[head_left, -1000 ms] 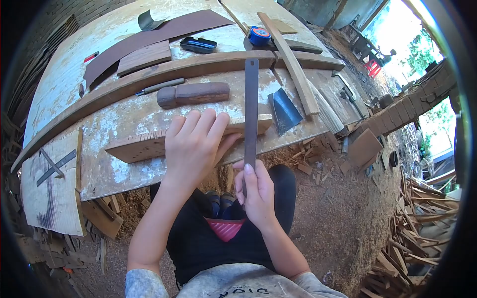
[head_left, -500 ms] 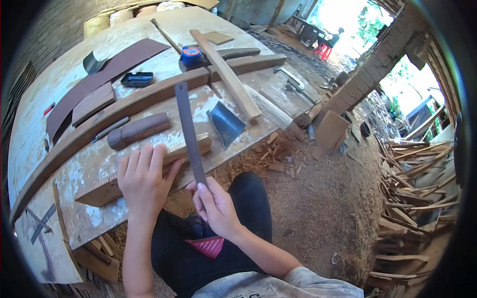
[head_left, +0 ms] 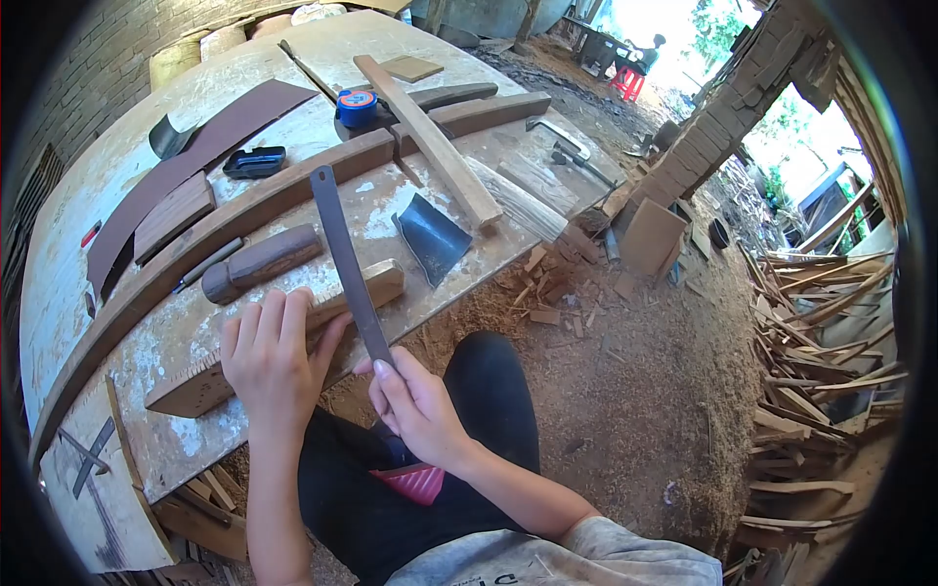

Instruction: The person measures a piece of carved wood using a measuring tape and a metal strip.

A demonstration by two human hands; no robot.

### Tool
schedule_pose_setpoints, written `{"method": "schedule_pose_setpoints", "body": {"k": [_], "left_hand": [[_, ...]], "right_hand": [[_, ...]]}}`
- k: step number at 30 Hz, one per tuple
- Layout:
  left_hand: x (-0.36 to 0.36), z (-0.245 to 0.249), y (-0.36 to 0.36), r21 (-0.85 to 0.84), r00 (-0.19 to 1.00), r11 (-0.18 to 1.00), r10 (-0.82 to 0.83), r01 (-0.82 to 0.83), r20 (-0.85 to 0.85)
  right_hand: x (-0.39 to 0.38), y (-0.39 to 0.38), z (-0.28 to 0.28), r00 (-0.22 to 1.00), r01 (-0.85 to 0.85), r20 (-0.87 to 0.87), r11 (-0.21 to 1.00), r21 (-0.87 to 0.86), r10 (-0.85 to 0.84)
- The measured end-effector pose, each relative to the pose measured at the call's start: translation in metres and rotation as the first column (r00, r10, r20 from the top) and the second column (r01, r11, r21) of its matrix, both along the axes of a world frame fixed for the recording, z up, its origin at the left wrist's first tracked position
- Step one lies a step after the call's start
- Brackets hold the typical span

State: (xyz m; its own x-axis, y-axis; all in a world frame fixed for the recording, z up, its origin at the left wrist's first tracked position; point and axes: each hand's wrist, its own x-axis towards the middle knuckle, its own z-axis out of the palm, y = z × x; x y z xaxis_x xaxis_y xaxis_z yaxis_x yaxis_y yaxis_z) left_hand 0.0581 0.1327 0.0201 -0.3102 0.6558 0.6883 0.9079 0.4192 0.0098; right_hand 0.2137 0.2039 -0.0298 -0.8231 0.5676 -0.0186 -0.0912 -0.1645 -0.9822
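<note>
My left hand (head_left: pixel 269 356) wraps over a wooden block (head_left: pixel 191 389) near the table edge, thumb on the near side and fingers on top. In my right hand (head_left: pixel 418 408) is the lower end of a long, flat, dark metal strip (head_left: pixel 344 256) with a small hole at its far end. The strip slants up and away, crossing over the right part of the block in this view. Just beyond the left hand lies a dark wooden mallet head (head_left: pixel 262 262). A curved piece of dark sheet (head_left: pixel 432 239) rests to the right of the strip.
On the worktable (head_left: pixel 176 342) lie a long curved wooden piece (head_left: pixel 264 186), brown sandpaper (head_left: pixel 200 146), a blue tape measure (head_left: pixel 357 107), a straight wooden bar (head_left: pixel 430 142) and a metal clamp (head_left: pixel 572 151). Wood offcuts (head_left: pixel 831 342) pile up at right. A person (head_left: pixel 645 54) sits far off.
The strip's far end has swung slightly left, and its angle leans more that way. The left hand keeps its grip on the block. The whole view has shifted a little.
</note>
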Motion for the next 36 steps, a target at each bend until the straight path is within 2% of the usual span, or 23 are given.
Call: {"method": "schedule_pose_setpoints", "body": {"k": [36], "left_hand": [[0.0001,-0.0034,-0.0005,-0.015,1.000,1.000,0.015,-0.015,-0.006]], "right_hand": [[-0.0048,-0.0011,-0.0023,1.000,-0.017,-0.027,0.997,-0.074,0.015]]}}
